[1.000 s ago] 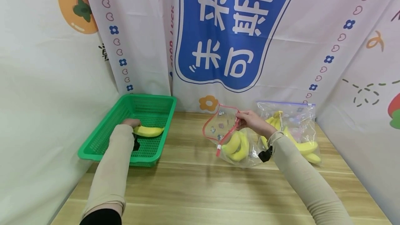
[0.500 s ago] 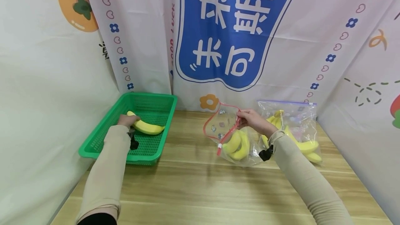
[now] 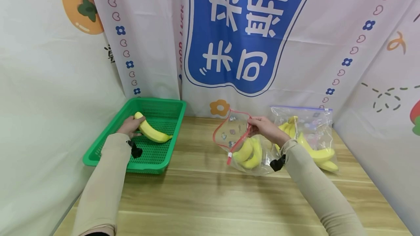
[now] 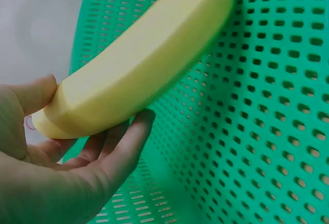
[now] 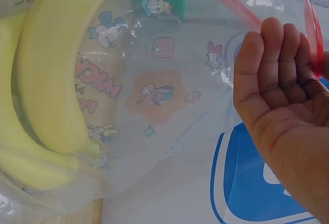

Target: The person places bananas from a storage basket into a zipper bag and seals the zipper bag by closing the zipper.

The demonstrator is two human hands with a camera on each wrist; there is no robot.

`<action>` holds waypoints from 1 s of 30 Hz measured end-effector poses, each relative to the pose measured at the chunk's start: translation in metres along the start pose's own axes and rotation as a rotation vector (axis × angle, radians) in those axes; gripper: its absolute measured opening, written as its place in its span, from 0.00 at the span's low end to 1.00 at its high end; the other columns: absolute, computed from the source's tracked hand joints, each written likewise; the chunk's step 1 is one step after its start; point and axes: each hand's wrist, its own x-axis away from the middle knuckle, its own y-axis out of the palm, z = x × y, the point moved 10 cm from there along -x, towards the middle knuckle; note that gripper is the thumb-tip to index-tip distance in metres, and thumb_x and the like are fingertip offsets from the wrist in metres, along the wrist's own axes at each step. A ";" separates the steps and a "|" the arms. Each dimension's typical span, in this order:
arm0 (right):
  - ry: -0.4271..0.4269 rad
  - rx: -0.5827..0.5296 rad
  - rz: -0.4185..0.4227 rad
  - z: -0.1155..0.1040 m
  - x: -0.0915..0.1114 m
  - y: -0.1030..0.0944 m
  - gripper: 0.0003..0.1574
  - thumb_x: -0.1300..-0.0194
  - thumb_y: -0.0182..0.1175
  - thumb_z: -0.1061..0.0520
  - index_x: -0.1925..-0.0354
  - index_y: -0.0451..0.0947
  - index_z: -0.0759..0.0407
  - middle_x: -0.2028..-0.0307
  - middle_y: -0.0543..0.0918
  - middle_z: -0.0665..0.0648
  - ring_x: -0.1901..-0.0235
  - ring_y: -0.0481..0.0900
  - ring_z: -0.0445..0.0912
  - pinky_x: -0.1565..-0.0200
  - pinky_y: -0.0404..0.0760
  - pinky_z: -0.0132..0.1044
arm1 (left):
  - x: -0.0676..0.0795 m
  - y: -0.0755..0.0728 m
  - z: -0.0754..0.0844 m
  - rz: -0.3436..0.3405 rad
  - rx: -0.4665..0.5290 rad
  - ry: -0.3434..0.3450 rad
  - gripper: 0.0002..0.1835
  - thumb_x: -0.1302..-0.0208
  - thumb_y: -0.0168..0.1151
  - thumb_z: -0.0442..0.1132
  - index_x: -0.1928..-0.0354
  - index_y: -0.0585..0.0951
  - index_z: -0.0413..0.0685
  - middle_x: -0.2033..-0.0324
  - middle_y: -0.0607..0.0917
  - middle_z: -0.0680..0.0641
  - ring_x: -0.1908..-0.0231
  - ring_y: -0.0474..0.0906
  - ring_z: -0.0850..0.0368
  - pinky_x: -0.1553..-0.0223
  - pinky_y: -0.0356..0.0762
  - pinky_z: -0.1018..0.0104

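A single yellow banana (image 3: pixel 151 131) slants inside the green basket (image 3: pixel 164 166), its upper end raised toward the left. My left hand (image 3: pixel 130 126) grips that end; in the left wrist view the thumb lies on one side of the banana (image 4: pixel 139 54) and the fingers curl beneath. To the right, my right hand (image 3: pixel 267 129) pinches the red zip edge of a clear printed bag (image 3: pixel 229 134), whose mouth gapes toward the left. Bananas (image 5: pixel 51 75) lie inside that bag, seen through the plastic in the right wrist view.
Behind my right forearm a second clear bag (image 3: pixel 315 126) with a blue zip edge holds several bananas (image 3: pixel 323 153). Everything stands on a wooden table (image 3: pixel 203 199). A printed curtain (image 3: pixel 157 46) hangs close behind, with white walls at both sides.
My left hand has drawn back to the left, and the banana's near end has swung up and turned with it. The right hand stays on the bag's edge.
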 end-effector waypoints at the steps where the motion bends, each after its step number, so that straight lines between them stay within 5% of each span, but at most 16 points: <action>1: 0.003 0.003 0.001 0.000 0.000 0.000 0.21 0.36 0.50 0.50 0.74 0.73 0.67 0.78 0.77 0.60 0.76 0.77 0.49 0.62 0.76 0.48 | 0.001 -0.001 0.002 0.012 0.011 0.005 0.35 0.36 0.45 0.52 0.36 0.48 0.38 0.53 0.63 0.38 0.52 0.63 0.45 0.54 0.69 0.50; 19: -0.012 0.017 -0.003 0.002 0.004 0.001 0.22 0.34 0.46 0.53 0.73 0.72 0.71 0.78 0.77 0.59 0.76 0.77 0.49 0.64 0.77 0.45 | 0.032 -0.020 0.036 0.141 0.310 0.057 0.39 0.41 0.44 0.59 0.34 0.45 0.49 0.42 0.56 0.43 0.40 0.54 0.47 0.47 0.61 0.50; 24: -0.017 0.026 0.006 0.003 0.003 0.000 0.25 0.33 0.45 0.54 0.68 0.68 0.81 0.78 0.77 0.60 0.76 0.77 0.49 0.65 0.77 0.44 | 0.039 -0.019 0.041 0.152 0.400 0.078 0.37 0.41 0.45 0.58 0.35 0.49 0.50 0.54 0.64 0.48 0.46 0.60 0.51 0.46 0.61 0.52; 30: -0.016 0.033 0.008 0.002 0.001 -0.001 0.26 0.36 0.49 0.49 0.70 0.70 0.76 0.77 0.78 0.60 0.76 0.77 0.48 0.64 0.77 0.46 | 0.046 -0.006 0.057 0.136 0.448 0.119 0.34 0.41 0.47 0.57 0.36 0.53 0.51 0.58 0.65 0.51 0.56 0.66 0.57 0.46 0.60 0.51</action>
